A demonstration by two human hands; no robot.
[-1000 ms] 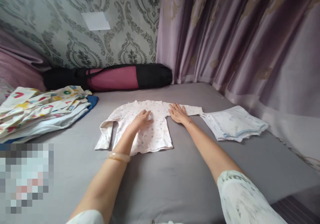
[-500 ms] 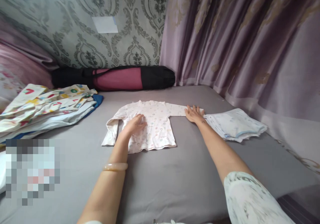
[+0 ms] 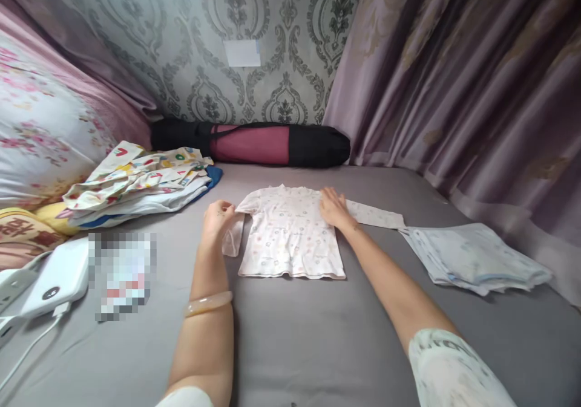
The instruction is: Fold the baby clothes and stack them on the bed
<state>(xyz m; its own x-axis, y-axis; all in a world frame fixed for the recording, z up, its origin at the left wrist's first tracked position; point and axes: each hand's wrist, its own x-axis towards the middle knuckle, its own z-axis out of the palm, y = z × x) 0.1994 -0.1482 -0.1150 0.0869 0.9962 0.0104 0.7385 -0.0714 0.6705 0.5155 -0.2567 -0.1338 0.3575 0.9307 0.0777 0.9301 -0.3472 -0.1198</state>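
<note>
A small white long-sleeved shirt (image 3: pixel 290 231) with a pale print lies spread on the grey bed sheet (image 3: pixel 290 340). My left hand (image 3: pixel 218 216) is closed on its left sleeve, the fingers curled at the bend. Part of that sleeve hangs down beside my wrist, apart from the body of the shirt. With fingers stretched out, my right hand (image 3: pixel 336 208) rests on the shirt near its right shoulder. The right sleeve (image 3: pixel 376 214) lies straight out, its cuff close to a folded pile of pale cloths (image 3: pixel 476 256).
Several clothes lie in a pile (image 3: pixel 149 177) at the left. Along the wall sits a long black and maroon bag (image 3: pixel 249 144). A white power bank (image 3: pixel 59 277) with a cable is at the lower left, beside a blurred-out object (image 3: pixel 124 277). Purple curtains (image 3: pixel 431 74) hang at the right.
My left hand has gone from the shirt's body to its left sleeve and closed on it. My right hand has moved from the right cuff to the shoulder. The view has turned left.
</note>
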